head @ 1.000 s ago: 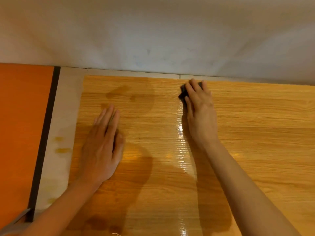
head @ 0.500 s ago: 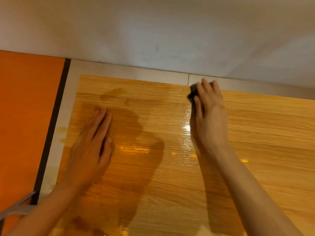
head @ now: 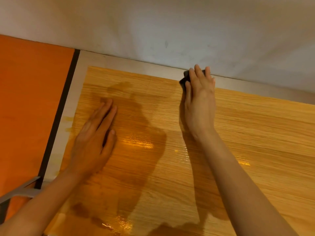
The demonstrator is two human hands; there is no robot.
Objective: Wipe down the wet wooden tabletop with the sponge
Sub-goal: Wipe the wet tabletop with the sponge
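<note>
The wooden tabletop [head: 255,133] fills most of the view, with glossy wet patches near the middle and along the near edge. My right hand [head: 199,103] presses a dark sponge [head: 185,78] flat at the tabletop's far edge, against the pale border strip; only the sponge's left side and top show beyond my fingers. My left hand [head: 95,138] lies flat on the wood at the left, palm down, fingers together, holding nothing.
A grey-white wall [head: 170,31] rises right behind the far edge. A pale border strip [head: 71,106] frames the wood on the left and back. Beyond it lie a black line and an orange surface [head: 29,108]. A grey strip [head: 20,189] pokes in at the lower left.
My right hand has pushed the sponge away from me, from the wood onto the far border by the wall. My left hand stayed flat in place. The view shifted slightly.
</note>
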